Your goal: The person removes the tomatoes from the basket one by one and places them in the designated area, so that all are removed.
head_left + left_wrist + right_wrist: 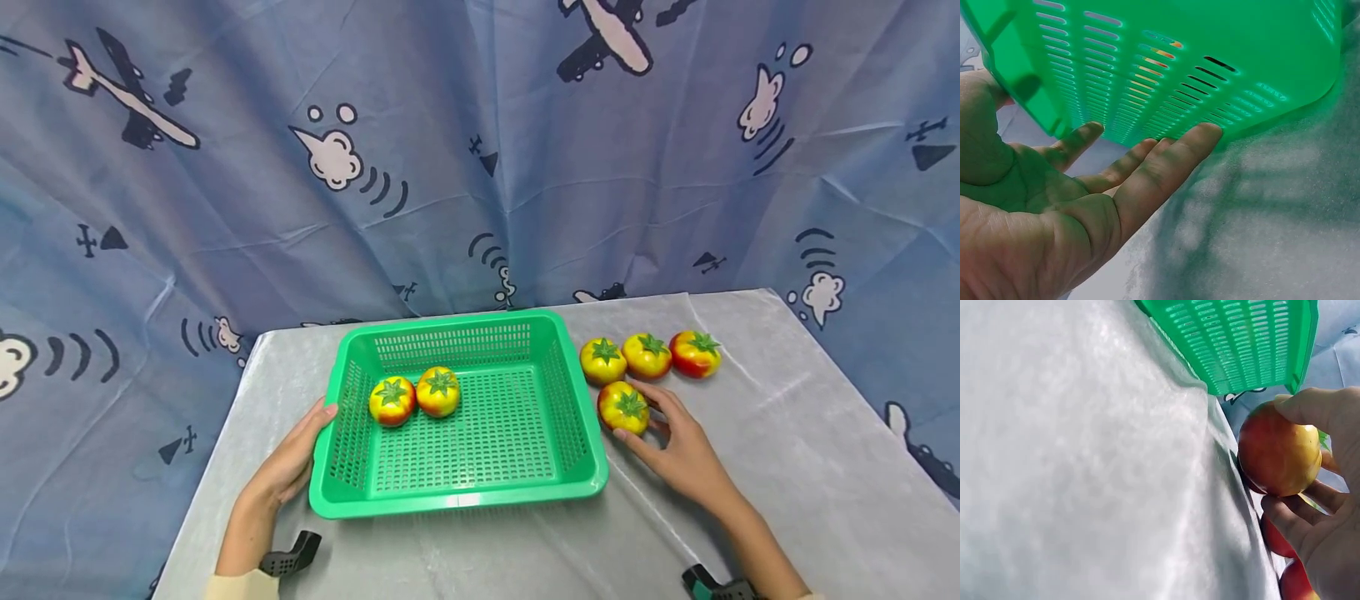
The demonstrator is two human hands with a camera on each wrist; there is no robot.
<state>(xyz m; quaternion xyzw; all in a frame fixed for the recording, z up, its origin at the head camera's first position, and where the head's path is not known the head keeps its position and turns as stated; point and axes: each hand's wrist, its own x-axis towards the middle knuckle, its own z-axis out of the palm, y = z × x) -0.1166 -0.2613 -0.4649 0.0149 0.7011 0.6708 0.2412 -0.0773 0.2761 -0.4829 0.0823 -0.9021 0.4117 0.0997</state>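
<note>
My left hand [288, 458] holds the green plastic basket [457, 502] at its left side, thumb at the rim and fingers against the slotted outer wall [1166, 75]. Two yellow-and-red tomatoes with green leafy tops, a left one [392, 402] and a right one [438, 392], lie in the basket's left half. Right of the basket, my right hand [686, 454] grips another tomato [1279, 450] between thumb and fingers. Whether this tomato touches the table cannot be told.
Behind the gripped tomato, three more stand in a row: a left one [602, 361], a middle one [647, 356] and a redder right one [695, 354]. A pale grey cloth covers the table [780, 433]. A blue patterned curtain [450, 167] hangs behind it.
</note>
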